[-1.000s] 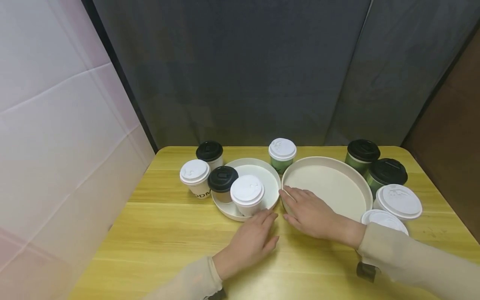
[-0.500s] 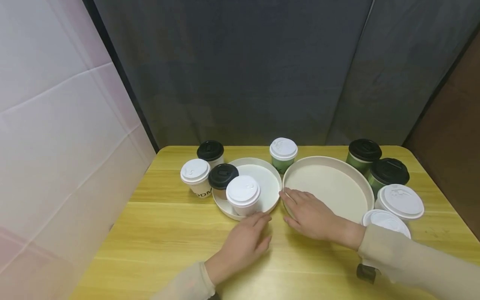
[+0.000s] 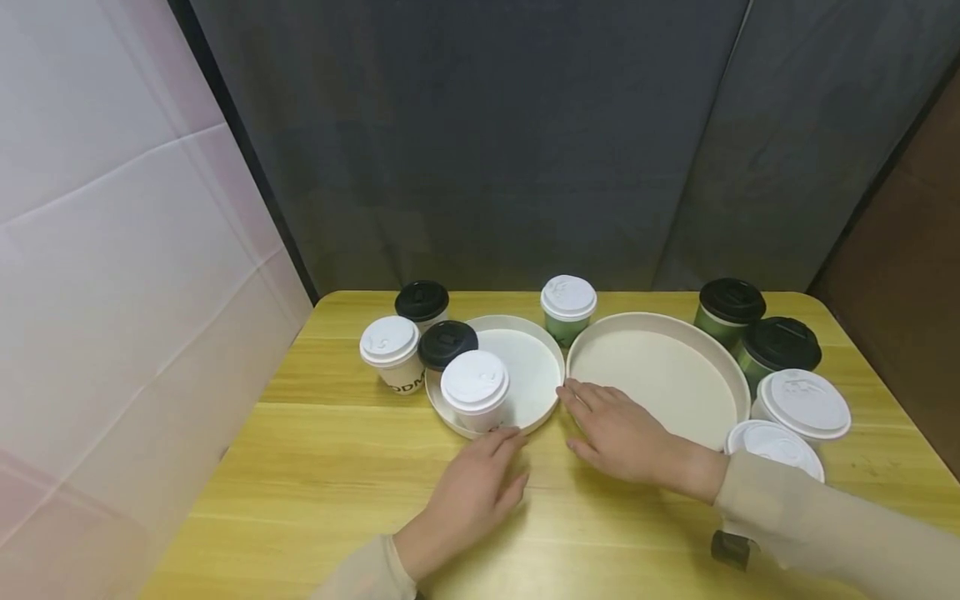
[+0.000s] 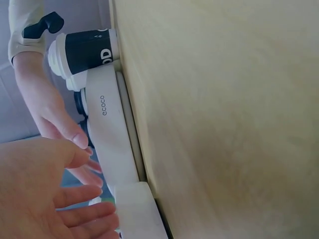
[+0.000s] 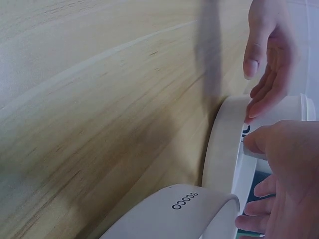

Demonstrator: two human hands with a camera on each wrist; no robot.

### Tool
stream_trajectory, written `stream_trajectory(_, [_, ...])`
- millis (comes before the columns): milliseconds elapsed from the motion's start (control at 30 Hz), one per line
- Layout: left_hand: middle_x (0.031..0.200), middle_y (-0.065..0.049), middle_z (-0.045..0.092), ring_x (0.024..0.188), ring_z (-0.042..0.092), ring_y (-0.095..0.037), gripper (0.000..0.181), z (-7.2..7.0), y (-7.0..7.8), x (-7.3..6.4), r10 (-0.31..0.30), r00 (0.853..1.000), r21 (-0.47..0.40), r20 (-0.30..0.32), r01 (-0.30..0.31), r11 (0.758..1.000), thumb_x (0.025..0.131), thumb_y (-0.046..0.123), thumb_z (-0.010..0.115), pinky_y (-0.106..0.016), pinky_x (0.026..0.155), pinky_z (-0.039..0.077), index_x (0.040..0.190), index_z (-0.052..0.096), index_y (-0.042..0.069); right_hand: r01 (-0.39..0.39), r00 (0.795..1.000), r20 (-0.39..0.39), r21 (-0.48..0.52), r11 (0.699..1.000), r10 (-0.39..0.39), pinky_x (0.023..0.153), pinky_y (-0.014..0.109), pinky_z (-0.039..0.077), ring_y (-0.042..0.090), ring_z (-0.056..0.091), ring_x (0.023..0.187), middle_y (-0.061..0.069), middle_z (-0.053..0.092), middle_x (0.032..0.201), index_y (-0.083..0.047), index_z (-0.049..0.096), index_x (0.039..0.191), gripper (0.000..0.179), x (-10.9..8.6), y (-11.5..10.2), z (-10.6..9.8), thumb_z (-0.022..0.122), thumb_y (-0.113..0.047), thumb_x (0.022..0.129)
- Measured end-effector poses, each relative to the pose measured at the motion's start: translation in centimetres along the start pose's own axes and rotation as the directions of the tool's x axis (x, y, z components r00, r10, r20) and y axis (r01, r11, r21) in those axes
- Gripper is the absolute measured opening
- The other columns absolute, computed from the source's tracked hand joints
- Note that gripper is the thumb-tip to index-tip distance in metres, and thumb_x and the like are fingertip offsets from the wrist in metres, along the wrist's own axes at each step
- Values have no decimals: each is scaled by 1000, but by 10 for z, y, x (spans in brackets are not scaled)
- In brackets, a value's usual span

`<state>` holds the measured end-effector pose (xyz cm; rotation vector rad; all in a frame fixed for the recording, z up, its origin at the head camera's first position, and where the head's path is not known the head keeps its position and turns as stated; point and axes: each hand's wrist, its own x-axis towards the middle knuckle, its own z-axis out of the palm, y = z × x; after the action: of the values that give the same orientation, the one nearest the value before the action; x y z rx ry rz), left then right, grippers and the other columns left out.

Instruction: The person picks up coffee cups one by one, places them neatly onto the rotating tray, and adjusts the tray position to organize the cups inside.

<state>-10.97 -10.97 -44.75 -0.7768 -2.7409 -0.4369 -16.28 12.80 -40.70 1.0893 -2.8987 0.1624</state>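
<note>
In the lower centre of the frame, the left hand (image 3: 467,492), fingers loosely straight, lies at the near rim of the small tray (image 3: 536,367), which carries a white-lidded cup (image 3: 475,390) and a black-lidded cup (image 3: 447,342). Right of centre, the right hand (image 3: 618,433), fingers extended, has its tips between that rim and the large tray (image 3: 652,375); contact is hard to tell.

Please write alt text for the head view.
A person's left hand is near a smaller round white tray bearing two lidded cups, the right hand near a larger round beige tray, on a wooden table. More lidded cups stand around the trays.
</note>
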Motion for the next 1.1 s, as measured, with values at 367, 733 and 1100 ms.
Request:
stream_trajectory(367, [131, -10, 65, 123, 61, -27, 48, -1, -7, -6, 2, 999, 27, -37, -1, 1000, 90, 30, 68, -42, 107, 50, 130, 61, 5, 8, 1000, 6, 7, 1000, -8, 114, 55, 40, 40, 44, 141, 25, 42, 153, 5, 40, 147, 64, 1, -1, 2, 56, -34, 98])
stream_trajectory(733, [119, -3, 68, 111, 65, -22, 39, -9, -17, -10, -33, 997, 58, -65, 37, 998, 88, 30, 71, -37, 101, 53, 122, 64, 11, 31, 999, -11, 22, 999, -31, 114, 54, 40, 38, 43, 141, 24, 42, 153, 3, 39, 148, 65, 5, -4, 3, 57, -34, 97])
stream_trajectory(1100, [119, -7, 68, 115, 65, -28, 39, -15, -30, -14, -105, 992, 52, -76, 109, 993, 88, 30, 71, -44, 102, 52, 121, 65, 11, 43, 999, -18, 16, 999, -43, 115, 53, 39, 37, 42, 142, 23, 42, 153, 4, 40, 147, 66, 7, -6, 3, 59, -34, 96])
